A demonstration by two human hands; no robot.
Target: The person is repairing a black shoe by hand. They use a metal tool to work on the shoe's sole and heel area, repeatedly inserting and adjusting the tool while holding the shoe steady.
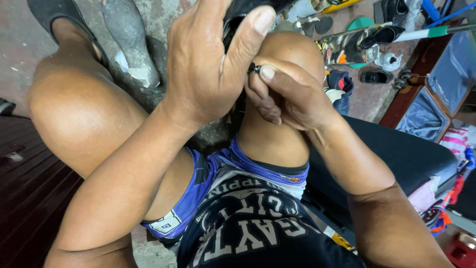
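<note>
- Hands up over our right knee (292, 54): left hand (208, 64) clasps a dark shoe-like piece (240, 10), thumb flat along it.
- Right hand (282, 94) pinches a small black ring-like part (254, 68) in its fingers (267, 73).
- Tiny, light, probably hard, likely slippery; we judge a fingertip pinch at its rim safest.

Small ring (256, 69) pinched at fingers: black with a silver glint. Shorts (218, 171): blue-purple, white and black panels. Shirt (258, 238): black, grey-white block letters. Sandal (54, 12): dark grey. Pole (421, 33): white with green band. Floor (25, 39): mottled grey-pink concrete.
</note>
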